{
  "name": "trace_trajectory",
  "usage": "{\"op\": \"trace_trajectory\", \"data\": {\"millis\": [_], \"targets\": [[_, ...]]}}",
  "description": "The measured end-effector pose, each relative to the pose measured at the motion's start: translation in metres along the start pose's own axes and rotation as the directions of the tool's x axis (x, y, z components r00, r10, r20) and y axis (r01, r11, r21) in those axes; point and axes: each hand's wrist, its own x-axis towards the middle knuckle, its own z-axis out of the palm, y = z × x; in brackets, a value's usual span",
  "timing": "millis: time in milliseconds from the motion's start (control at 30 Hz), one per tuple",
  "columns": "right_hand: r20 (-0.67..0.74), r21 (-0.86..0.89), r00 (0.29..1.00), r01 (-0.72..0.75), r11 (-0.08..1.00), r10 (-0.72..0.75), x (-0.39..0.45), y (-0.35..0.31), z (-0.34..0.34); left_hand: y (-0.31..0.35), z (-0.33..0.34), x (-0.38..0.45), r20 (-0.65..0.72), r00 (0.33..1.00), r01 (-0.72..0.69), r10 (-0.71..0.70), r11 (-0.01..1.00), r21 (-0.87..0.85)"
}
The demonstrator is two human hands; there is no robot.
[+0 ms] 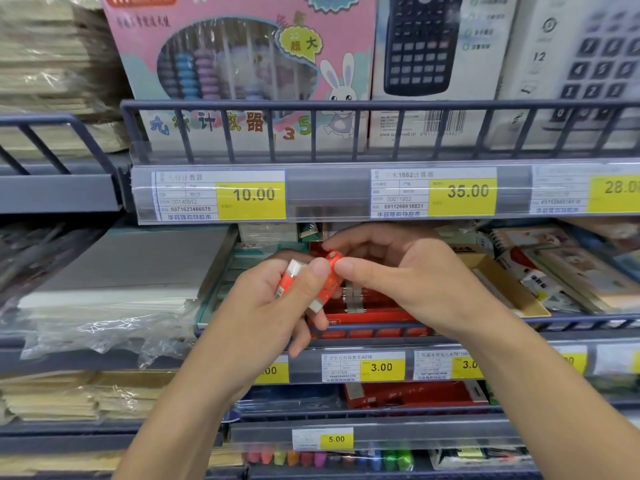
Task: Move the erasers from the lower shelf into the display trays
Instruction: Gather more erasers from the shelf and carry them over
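Head view: our left hand (pixel 277 299) grips a small bunch of red-sleeved erasers (pixel 292 280), fingers curled round them, thumb pressed on top. Our right hand (pixel 398 271) pinches the upper end of one red eraser (pixel 333 263) from that bunch between thumb and forefinger. Both hands meet just above a red display tray (pixel 367 315) on the middle shelf, with what look like more erasers lined up inside; we can't tell how many. Right of it sits a tan cardboard tray (pixel 505 289) and spiral notebooks (pixel 561 261). Left of it, a grey flat box (pixel 138 261) over plastic-wrapped stock. Price tags (pixel 381 367) run along the shelf rail below. One shelf down, another red box (pixel 415 393). Above, a pink abacus box (pixel 239 64) and a calculator box (pixel 426 64) behind a grey rail.
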Motion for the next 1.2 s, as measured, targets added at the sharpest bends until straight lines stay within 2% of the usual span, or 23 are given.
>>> {"op": "trace_trajectory", "data": {"millis": [100, 233, 367, 500, 600, 700, 767, 833, 900, 1000, 1200], "targets": [[-0.043, 0.097, 0.999, -0.027, 0.995, 0.031, -0.001, 0.004, 0.007, 0.003, 0.000, -0.001, -0.031, 0.999, -0.033, 0.033, 0.999, -0.001], [0.033, 0.139, 0.997, -0.068, 0.988, 0.064, -0.005, 0.007, 0.010, 0.003, 0.001, -0.003, -0.080, 0.995, -0.057, 0.056, 0.998, -0.012], [-0.049, 0.271, 0.997, -0.038, 0.962, 0.054, -0.004, 0.011, 0.012, 0.001, 0.002, -0.003, -0.090, 0.994, -0.051, 0.057, 0.997, 0.061], [-0.103, 0.344, 0.990, -0.055, 0.937, 0.096, -0.002, 0.010, 0.008, -0.003, -0.004, -0.002, -0.181, 0.983, 0.000, 0.020, 0.994, 0.110], [-0.073, 0.102, 0.984, -0.154, 0.983, 0.161, 0.001, 0.005, -0.002, -0.004, -0.010, -0.001, -0.236, 0.971, 0.039, -0.020, 0.996, 0.074], [-0.125, -0.136, 0.976, -0.195, 0.971, 0.179, 0.009, 0.005, -0.011, -0.004, -0.016, 0.000, -0.264, 0.964, 0.046, -0.023, 0.996, 0.081], [-0.129, -0.194, 0.972, -0.218, 0.956, 0.196, 0.015, 0.007, -0.012, -0.005, -0.018, -0.001, -0.270, 0.963, 0.037, -0.014, 0.996, 0.080], [-0.069, -0.222, 0.975, -0.222, 0.949, 0.212, 0.019, 0.008, -0.011, -0.006, -0.020, -0.003, -0.259, 0.966, 0.028, -0.013, 0.998, 0.054], [0.013, -0.337, 0.971, -0.219, 0.916, 0.237, 0.023, 0.012, -0.009, -0.005, -0.019, -0.004, -0.239, 0.971, 0.032, -0.020, 0.998, 0.049], [0.101, -0.570, 0.956, -0.170, 0.804, 0.274, 0.029, 0.017, -0.006, -0.005, -0.019, -0.004, -0.222, 0.975, 0.033, -0.024, 0.999, 0.038], [0.193, -0.703, 0.935, -0.079, 0.707, 0.297, 0.038, 0.015, -0.006, -0.005, -0.020, -0.005, -0.191, 0.980, 0.060, -0.055, 0.998, 0.020]]}}
